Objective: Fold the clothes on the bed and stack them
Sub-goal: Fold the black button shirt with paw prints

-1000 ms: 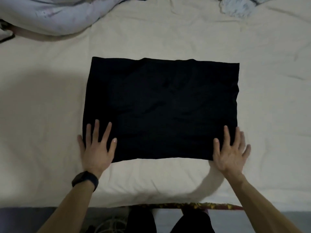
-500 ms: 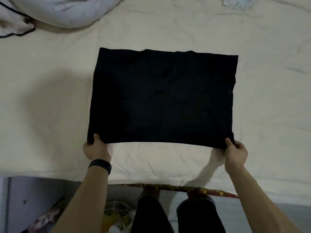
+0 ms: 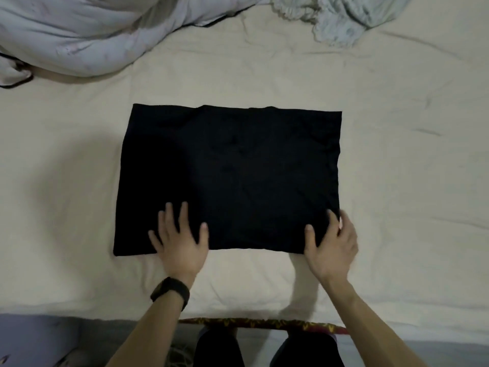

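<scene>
garment (image 3: 238,168) under L hand (image 3: 180,242), R hand (image 3: 333,247) at corner

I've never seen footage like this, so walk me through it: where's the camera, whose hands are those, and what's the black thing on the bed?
No machine here, just a person. The camera sits on their head and looks down, so both arms reach in from below. A folded black cloth lies flat on the cream bed. The left hand, above a dark wristband, presses flat near its front edge; the right hand lies over its front right corner. Nothing is lifted. A pale blanket and a crumpled light garment lie at the far side.
</scene>
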The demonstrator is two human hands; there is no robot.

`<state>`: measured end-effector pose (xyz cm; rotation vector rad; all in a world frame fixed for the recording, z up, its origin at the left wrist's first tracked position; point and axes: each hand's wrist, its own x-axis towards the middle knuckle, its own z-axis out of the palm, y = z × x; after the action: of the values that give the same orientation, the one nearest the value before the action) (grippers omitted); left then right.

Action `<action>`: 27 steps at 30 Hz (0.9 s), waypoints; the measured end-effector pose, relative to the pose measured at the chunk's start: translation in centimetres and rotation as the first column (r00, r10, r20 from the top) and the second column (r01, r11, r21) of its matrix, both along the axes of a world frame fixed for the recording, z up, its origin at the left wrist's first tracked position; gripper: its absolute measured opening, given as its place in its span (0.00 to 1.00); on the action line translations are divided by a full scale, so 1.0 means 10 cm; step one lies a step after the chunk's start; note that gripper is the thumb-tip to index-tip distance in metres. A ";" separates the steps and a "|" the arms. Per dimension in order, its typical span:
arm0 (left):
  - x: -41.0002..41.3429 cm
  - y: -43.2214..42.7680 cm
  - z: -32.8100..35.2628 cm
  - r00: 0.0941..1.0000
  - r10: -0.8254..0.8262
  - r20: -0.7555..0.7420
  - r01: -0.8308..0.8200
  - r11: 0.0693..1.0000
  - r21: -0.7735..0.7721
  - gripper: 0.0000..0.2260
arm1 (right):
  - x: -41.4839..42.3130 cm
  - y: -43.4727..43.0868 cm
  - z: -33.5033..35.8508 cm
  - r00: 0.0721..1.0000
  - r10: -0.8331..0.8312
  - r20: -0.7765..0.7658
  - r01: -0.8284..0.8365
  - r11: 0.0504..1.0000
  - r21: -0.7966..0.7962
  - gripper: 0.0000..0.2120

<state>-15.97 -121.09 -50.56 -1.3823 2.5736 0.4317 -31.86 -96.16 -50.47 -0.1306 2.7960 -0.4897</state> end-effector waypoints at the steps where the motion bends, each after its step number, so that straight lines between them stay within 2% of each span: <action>1: -0.14 0.15 -0.06 0.983 -0.183 0.019 0.182 0.983 0.025 0.30 | -0.04 -0.09 -0.04 0.990 0.137 -0.012 -0.137 0.990 0.013 0.30; 3: -0.40 0.46 -0.17 0.883 -0.470 -0.004 0.469 0.879 0.085 0.29 | -0.18 -0.27 -0.19 0.930 0.367 -0.021 -0.366 0.929 0.051 0.28; 5: -0.62 0.73 -0.26 0.761 -0.647 -0.049 0.648 0.754 0.107 0.29 | -0.43 -0.40 -0.36 0.851 0.524 -0.022 -0.519 0.848 0.107 0.28; 7: -0.79 0.99 -0.35 0.667 -0.741 -0.079 0.745 0.661 0.092 0.28 | -0.80 -0.43 -0.53 0.815 0.579 -0.002 -0.573 0.807 0.143 0.28; 10: -0.97 1.26 -0.43 0.566 -0.822 -0.056 0.824 0.564 0.050 0.30 | -1.42 -0.37 -0.66 0.825 0.565 -0.012 -0.556 0.817 0.155 0.28; 12: -1.05 1.42 -0.46 0.541 -0.841 -0.023 0.841 0.540 0.040 0.32 | -1.74 -0.23 -0.66 0.849 0.528 -0.004 -0.523 0.842 0.134 0.29; 17: -1.17 1.67 -0.41 0.529 -0.848 0.033 0.849 0.529 -0.006 0.35 | -1.92 0.51 -0.63 0.952 0.286 0.107 -0.295 0.952 0.080 0.29; 22: -1.30 1.85 -0.34 0.472 -0.881 -0.034 0.873 0.473 -0.118 0.32 | -1.44 1.29 -0.66 0.924 0.373 0.084 -0.382 0.909 0.168 0.29; 27: -1.45 2.04 -0.26 0.520 -0.854 -0.015 0.843 0.516 -0.154 0.24 | -1.16 1.49 -0.71 0.928 0.369 0.056 -0.373 0.910 0.181 0.30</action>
<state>-30.50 -100.72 -53.12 0.0549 2.9682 0.1384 -43.49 -81.23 -57.56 -0.5988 2.6848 -0.1302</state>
